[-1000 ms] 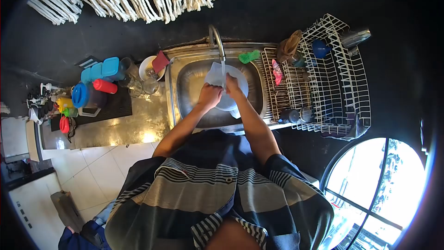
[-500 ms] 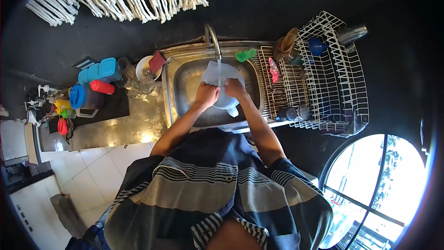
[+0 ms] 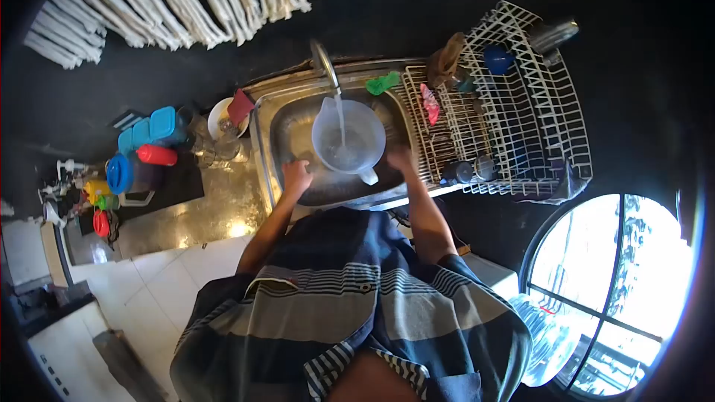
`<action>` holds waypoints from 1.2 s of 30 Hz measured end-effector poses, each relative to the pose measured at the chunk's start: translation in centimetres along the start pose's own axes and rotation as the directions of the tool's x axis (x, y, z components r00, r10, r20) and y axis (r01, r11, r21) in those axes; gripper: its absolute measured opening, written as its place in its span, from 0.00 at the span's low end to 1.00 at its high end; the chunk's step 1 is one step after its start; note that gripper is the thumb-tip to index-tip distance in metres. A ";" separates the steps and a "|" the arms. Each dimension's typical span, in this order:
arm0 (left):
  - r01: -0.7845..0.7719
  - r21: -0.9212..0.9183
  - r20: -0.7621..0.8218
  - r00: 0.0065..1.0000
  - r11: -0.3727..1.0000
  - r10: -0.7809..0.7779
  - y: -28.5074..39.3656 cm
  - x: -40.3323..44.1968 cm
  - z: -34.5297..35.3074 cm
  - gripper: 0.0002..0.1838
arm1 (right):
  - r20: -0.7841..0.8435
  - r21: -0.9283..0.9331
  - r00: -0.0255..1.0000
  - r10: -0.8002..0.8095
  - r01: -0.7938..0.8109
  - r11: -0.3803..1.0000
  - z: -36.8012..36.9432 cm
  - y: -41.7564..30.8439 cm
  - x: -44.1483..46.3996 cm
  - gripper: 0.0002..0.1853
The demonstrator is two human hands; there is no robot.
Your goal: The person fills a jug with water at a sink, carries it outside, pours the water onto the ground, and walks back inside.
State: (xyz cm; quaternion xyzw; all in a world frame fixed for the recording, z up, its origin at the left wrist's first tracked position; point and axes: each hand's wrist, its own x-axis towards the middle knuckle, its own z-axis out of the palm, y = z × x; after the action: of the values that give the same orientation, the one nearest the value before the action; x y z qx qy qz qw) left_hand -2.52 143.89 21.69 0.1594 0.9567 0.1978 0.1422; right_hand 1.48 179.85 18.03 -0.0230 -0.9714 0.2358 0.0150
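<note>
Jug [image 3: 363, 134] looks smooth, transl. plastic, sink [image 3: 289, 134] brushed-look metal w/ glossy patches, tap [image 3: 323, 63] shiny metal, shirt [image 3: 350, 313] matt cloth, fringe [image 3: 216, 0] matt cord.

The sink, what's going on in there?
A person is at the sink with the tap running. Water pours into a see-through jug standing in the sink. The left hand is beside the jug, apart from it. The right hand is on the other side, too blurred to tell whether it touches.
</note>
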 end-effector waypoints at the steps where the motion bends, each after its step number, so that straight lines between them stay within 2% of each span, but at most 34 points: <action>1: -0.133 -0.202 -0.171 0.980 0.970 0.098 2.0 -0.6 -2.7 0.18 | 0.041 0.297 0.966 0.254 -0.255 0.920 -0.8 -1.8 -0.7 0.13; 2: -0.290 -0.366 -0.350 0.923 0.884 0.158 2.9 -0.2 -3.9 0.20 | 0.150 0.557 0.875 0.461 -0.460 0.692 -1.3 -3.8 -1.1 0.13; 3: -0.203 -0.447 -0.275 0.958 0.871 0.082 3.4 0.0 -5.4 0.23 | 0.321 0.727 0.741 0.590 -0.592 0.348 -1.3 -4.5 -1.2 0.12; 4: -0.121 -0.522 -0.150 0.987 0.844 0.048 3.4 0.0 -6.8 0.23 | 0.382 0.722 0.725 0.573 -0.621 0.305 -1.3 -3.7 -1.5 0.14; 5: -0.019 -0.585 -0.013 1.000 0.811 0.014 4.3 -0.3 -9.7 0.22 | 0.380 0.834 0.804 0.458 -0.512 0.208 -2.7 -4.0 -2.6 0.16; 6: -0.025 -0.829 0.017 0.997 0.558 0.069 2.0 1.1 -7.2 0.22 | 0.343 0.916 0.875 0.341 -0.392 0.084 -5.2 -5.4 -3.2 0.18; 7: 0.185 -0.981 0.189 0.980 0.062 0.068 2.9 0.6 -9.5 0.21 | 0.396 0.917 0.872 0.287 -0.393 -0.072 -7.1 -6.5 -2.9 0.21; 9: 0.090 -0.934 0.058 0.993 0.347 -0.103 1.3 2.0 -6.5 0.22 | 0.285 0.945 0.894 0.345 -0.323 0.054 -5.6 -6.2 -2.8 0.24; 10: 0.001 -0.739 -0.136 0.979 0.673 -0.151 0.1 3.2 -3.5 0.21 | 0.206 0.957 0.932 0.298 -0.256 0.138 -2.8 -4.3 -3.2 0.29; 11: -0.005 -0.737 -0.136 0.981 0.676 -0.141 0.7 3.3 -3.6 0.21 | 0.313 0.892 0.854 0.416 -0.415 0.181 -3.8 -6.5 -2.2 0.27; 12: 0.050 -0.825 -0.055 0.984 0.562 -0.169 1.8 3.2 -3.9 0.21 | 0.398 0.800 0.748 0.530 -0.566 0.198 -5.2 -9.9 -0.8 0.25; 13: 0.109 -0.893 0.029 0.982 0.436 -0.186 2.7 3.2 -4.1 0.21 | 0.325 0.858 0.802 0.500 -0.473 0.200 -5.1 -11.4 -1.1 0.29; 14: -0.022 -0.831 -0.094 0.990 0.556 -0.102 3.2 3.4 -3.6 0.22 | 0.142 0.769 0.809 0.570 -0.453 0.451 -3.3 -11.7 -0.7 0.30; 15: -0.009 -0.752 -0.071 0.995 0.659 -0.068 3.0 3.8 -3.1 0.22 | -0.053 0.607 0.810 0.584 -0.438 0.663 -1.9 -12.4 -0.3 0.30; 16: -0.001 -0.659 -0.044 0.998 0.752 -0.037 2.8 4.1 -2.6 0.22 | -0.261 0.492 0.836 0.483 -0.316 0.812 -0.7 -13.1 -1.2 0.29; 18: 0.014 -0.587 -0.066 0.996 0.809 -0.065 2.5 4.0 -1.7 0.21 | -0.207 0.461 0.844 0.495 -0.362 0.810 -0.3 -13.7 -1.8 0.31; 21: -0.052 -0.653 -0.109 0.994 0.756 -0.025 2.2 4.2 -1.2 0.21 | -0.192 0.459 0.837 0.513 -0.385 0.800 -1.0 -13.8 -1.7 0.26; 23: -0.028 -0.801 -0.052 0.998 0.598 -0.023 2.3 3.8 -1.5 0.23 | -0.177 0.451 0.832 0.525 -0.406 0.795 -1.0 -14.0 -1.7 0.23; 24: -0.026 -0.800 -0.051 0.998 0.599 -0.024 2.4 3.6 -1.8 0.23 | -0.175 0.452 0.832 0.526 -0.407 0.794 -1.0 -14.2 -1.7 0.23; 26: 0.040 -0.890 0.029 0.999 0.455 -0.032 2.4 3.6 -2.1 0.24 | -0.184 0.447 0.816 0.549 -0.428 0.786 -1.3 -14.6 -1.7 0.23; 27: 0.042 -0.890 0.030 0.999 0.454 -0.032 2.4 3.6 -2.0 0.24 | -0.140 0.436 0.798 0.585 -0.481 0.761 -1.6 -14.9 -1.6 0.23; 35: 0.137 -0.854 0.131 0.990 0.502 -0.047 2.0 3.5 -2.0 0.30 | -0.130 0.437 0.786 0.604 -0.501 0.747 -1.7 -15.1 -1.7 0.27; 36: 0.143 -0.855 0.136 0.989 0.498 -0.050 1.6 3.7 -1.5 0.30 | -0.189 0.429 0.793 0.579 -0.464 0.775 -1.4 -15.0 -1.7 0.27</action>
State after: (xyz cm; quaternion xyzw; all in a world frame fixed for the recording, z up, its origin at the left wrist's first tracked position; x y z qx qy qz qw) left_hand -5.94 146.14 22.95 0.0228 0.7305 0.6319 0.2578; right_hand 2.70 167.11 26.07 -0.3283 -0.8503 0.3979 0.1045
